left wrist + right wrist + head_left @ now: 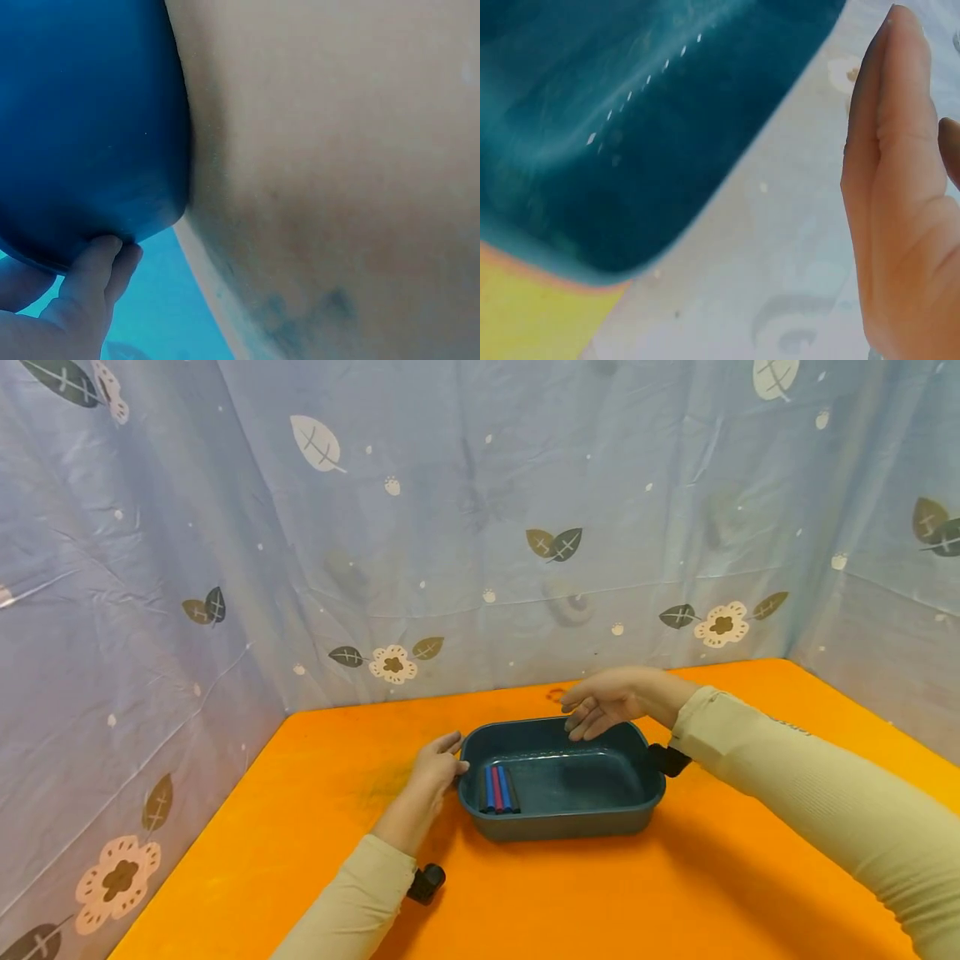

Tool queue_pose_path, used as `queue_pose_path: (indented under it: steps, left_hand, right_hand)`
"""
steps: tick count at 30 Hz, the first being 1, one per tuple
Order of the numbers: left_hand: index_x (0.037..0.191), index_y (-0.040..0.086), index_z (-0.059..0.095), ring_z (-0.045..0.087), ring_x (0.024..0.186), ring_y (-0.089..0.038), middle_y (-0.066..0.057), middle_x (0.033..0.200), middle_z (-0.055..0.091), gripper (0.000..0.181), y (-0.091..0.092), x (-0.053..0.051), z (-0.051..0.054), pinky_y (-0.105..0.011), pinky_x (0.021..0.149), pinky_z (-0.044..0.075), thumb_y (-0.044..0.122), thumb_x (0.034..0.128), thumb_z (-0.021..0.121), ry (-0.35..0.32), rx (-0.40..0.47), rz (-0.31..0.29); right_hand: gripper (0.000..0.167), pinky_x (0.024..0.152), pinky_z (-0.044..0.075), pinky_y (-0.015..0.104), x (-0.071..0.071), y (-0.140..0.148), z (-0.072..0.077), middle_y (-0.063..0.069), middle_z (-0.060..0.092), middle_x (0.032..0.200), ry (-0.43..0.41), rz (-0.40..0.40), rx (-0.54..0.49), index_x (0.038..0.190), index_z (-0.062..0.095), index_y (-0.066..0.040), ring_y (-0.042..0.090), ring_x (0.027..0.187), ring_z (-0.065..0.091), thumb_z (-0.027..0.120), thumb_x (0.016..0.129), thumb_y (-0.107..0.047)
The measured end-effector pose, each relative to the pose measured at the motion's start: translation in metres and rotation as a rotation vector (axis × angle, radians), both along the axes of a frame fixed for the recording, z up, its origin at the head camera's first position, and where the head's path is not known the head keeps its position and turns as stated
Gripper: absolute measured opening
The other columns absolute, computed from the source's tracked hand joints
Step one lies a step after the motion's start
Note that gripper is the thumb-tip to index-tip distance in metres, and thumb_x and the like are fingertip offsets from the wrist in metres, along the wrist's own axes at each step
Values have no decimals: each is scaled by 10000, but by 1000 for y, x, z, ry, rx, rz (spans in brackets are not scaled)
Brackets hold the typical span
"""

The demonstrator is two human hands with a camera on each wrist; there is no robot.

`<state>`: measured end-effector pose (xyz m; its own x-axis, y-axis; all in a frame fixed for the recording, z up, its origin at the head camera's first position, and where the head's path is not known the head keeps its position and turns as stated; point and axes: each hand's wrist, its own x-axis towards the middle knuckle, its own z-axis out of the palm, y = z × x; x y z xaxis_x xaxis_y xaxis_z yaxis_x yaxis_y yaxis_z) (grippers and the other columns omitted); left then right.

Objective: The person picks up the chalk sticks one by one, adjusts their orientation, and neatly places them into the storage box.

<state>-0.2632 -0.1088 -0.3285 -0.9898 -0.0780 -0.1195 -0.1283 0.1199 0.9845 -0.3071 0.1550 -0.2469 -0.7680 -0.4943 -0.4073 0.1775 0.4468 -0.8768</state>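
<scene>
A dark blue-green basin stands on the orange table, with several thin sticks, blue, pink and dark, side by side in its left end. My left hand holds the basin's left rim, thumb on the rim; the left wrist view shows the fingers against the outside of the basin wall. Above the basin's far rim hovers my right hand, fingers loosely extended and holding nothing. In the right wrist view that hand is apart from the basin.
The orange table reaches back to a light blue curtain printed with leaves and flowers, which also hangs on both sides. A dark ring-like mark lies behind the basin. Black wrist cameras sit at both cuffs.
</scene>
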Motion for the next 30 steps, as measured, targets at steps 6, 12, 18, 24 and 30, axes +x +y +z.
queue_pose_path:
  steps: [6,12,18,24,30]
  left_hand:
    - [1465,-21,391,560,1152,-332,-201,1470,422,600,-1,-2,0,-404,903,504,-166,891,489,-11,1,8]
    - [1460,-27,395,554,1167,-327,-204,1465,429,602,-1,-2,-1,-389,891,510,-177,885,488,-12,4,12]
    - [1463,-30,387,540,1177,-325,-206,1468,422,608,-2,-3,-1,-388,896,503,-182,882,484,-14,11,11]
    - [1466,-24,385,548,1145,-297,-205,1472,418,607,-2,-2,1,-321,818,514,-174,887,489,-15,13,7]
    - [1467,-19,387,541,1185,-314,-201,1472,421,602,-2,-1,3,-350,861,513,-166,893,492,-15,11,8]
  right_hand:
    - [623,837,539,308,6,31,6,277,590,1233,33,7,-4,1447,159,191,173,898,675,412,1023,-187]
    - [622,839,541,320,11,60,2,151,677,1077,28,-38,-52,1435,149,207,174,877,688,415,1027,-179]
    - [592,849,537,326,18,87,-5,95,681,1004,14,-96,-93,1429,188,190,176,874,682,405,1030,-190]
    - [503,861,534,341,21,112,-13,103,680,996,-8,-175,-118,1396,300,157,200,887,682,402,1038,-181]
    - [254,851,537,336,21,138,-21,79,670,978,-47,-181,-149,1140,589,-21,200,901,676,420,1036,-180]
